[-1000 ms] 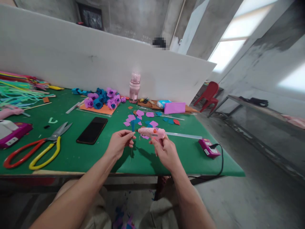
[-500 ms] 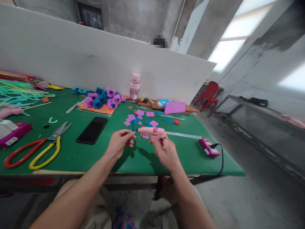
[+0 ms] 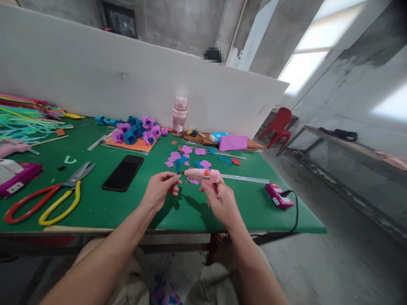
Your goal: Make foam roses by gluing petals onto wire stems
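My right hand [image 3: 220, 200] grips a pink glue gun [image 3: 202, 174] above the green table [image 3: 127, 203], its nozzle pointing left. My left hand [image 3: 160, 189] pinches a thin stick [image 3: 175, 199] that carries a blue paper piece [image 3: 178, 163] at its top. The nozzle tip is right beside that blue piece. Both hands hover just over the table's near edge. Pink and blue cut petals [image 3: 197, 157] lie scattered behind the hands.
A black phone [image 3: 123, 172] lies left of my hands, with red and yellow scissors [image 3: 47, 199] further left. Finished purple and blue paper flowers [image 3: 136, 131] sit on orange card at the back beside a pink bottle [image 3: 179, 115]. A pink power adapter [image 3: 276, 196] with cable sits right.
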`<state>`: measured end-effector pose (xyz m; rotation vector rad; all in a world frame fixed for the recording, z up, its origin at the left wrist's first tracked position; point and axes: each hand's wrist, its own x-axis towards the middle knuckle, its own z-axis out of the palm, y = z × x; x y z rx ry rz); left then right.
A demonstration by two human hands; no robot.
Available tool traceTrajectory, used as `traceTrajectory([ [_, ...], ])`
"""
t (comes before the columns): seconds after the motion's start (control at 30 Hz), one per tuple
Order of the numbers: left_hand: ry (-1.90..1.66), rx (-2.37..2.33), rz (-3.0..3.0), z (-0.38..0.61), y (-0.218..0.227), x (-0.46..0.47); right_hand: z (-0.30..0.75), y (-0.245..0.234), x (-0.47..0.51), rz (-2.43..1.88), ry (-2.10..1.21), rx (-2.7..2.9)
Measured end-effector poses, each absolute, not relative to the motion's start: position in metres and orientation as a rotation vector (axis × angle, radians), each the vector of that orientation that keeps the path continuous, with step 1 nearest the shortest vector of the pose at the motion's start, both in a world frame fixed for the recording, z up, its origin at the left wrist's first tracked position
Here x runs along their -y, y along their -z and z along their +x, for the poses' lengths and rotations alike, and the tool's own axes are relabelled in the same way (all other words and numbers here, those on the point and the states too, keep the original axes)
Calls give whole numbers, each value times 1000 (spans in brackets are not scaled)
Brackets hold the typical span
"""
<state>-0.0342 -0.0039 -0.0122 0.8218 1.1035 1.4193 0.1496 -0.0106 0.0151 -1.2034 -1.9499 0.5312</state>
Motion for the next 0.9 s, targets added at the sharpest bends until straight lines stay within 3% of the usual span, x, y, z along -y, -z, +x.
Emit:
traceTrajectory([
  [0.9,-1413,-1123,824,-34,10,5,151,-14,11,-1197,-476,1967],
])
